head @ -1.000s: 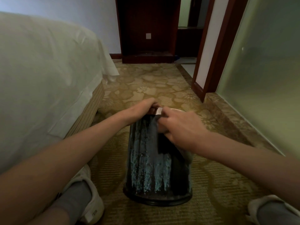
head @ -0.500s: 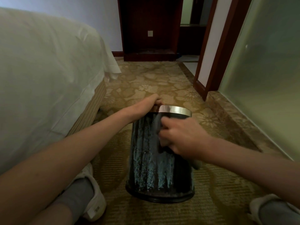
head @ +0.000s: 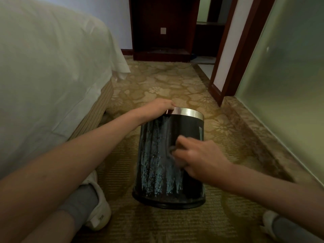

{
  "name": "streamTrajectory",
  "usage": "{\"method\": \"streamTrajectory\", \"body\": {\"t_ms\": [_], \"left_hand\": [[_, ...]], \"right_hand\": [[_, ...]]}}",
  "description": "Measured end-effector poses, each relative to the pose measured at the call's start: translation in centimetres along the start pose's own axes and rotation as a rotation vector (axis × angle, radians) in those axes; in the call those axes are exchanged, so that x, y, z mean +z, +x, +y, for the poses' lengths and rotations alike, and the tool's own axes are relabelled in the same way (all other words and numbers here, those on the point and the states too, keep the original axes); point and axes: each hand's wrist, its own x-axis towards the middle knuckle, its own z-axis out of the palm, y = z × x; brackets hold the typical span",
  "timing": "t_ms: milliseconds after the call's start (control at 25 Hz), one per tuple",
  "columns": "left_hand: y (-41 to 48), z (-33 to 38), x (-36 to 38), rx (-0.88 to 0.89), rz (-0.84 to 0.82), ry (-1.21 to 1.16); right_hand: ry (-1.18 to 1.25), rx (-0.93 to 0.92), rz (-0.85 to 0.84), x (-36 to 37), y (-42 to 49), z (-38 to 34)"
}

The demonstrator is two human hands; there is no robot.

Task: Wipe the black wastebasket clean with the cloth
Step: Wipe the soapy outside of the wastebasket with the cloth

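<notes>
The black wastebasket point(head: 157, 165) with a silver metal rim stands on the carpet between my feet, tilted slightly away from me. Pale bluish streaks run down its near side. My left hand point(head: 158, 108) grips the rim at the far left. My right hand point(head: 198, 160) presses a dark grey cloth point(head: 172, 150) against the basket's side about halfway down; most of the cloth is hidden under my fingers.
A bed with a white sheet point(head: 43, 76) fills the left. A frosted glass wall point(head: 289, 85) with a stone sill runs along the right. A dark wooden cabinet point(head: 163, 28) stands at the back. My shoes point(head: 98, 213) rest on the patterned carpet.
My right hand has slid the cloth down from just under the rim to the middle of the basket's side. My left hand has kept its hold on the rim.
</notes>
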Motion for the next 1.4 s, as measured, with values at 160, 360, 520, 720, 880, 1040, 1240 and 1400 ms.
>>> {"method": "streamTrajectory", "body": {"t_ms": [160, 360, 520, 720, 880, 1040, 1240, 1400], "left_hand": [[-0.1, -0.5, -0.3, -0.017, 0.002, -0.015], [0.1, -0.4, -0.3, -0.008, 0.008, -0.036], [0.2, -0.7, -0.4, -0.028, 0.014, -0.022], [0.3, -0.4, 0.0, -0.022, 0.041, -0.018], [0.4, -0.5, 0.0, -0.014, 0.050, 0.005], [0.3, -0.6, -0.2, -0.008, 0.030, 0.007], [0.4, -0.1, 0.2, 0.024, 0.006, 0.041], [0.4, 0.0, 0.3, 0.017, -0.006, 0.021]], "right_hand": [[0.104, -0.100, -0.119, 0.8, -1.8, -0.7], [0.062, 0.146, 0.183, -0.1, 0.5, 1.3], [0.016, -0.113, -0.037, 2.6, -3.6, -2.6], [0.137, 0.052, 0.056, -0.2, -0.8, 0.0], [0.051, 0.036, 0.043, 1.8, -2.7, -1.8], [0.131, -0.133, -0.127, 3.8, -6.5, -3.6], [0.225, 0.109, 0.065, 0.9, -2.8, 0.2], [0.123, -0.007, -0.003, 2.6, -4.7, -2.7]]}}
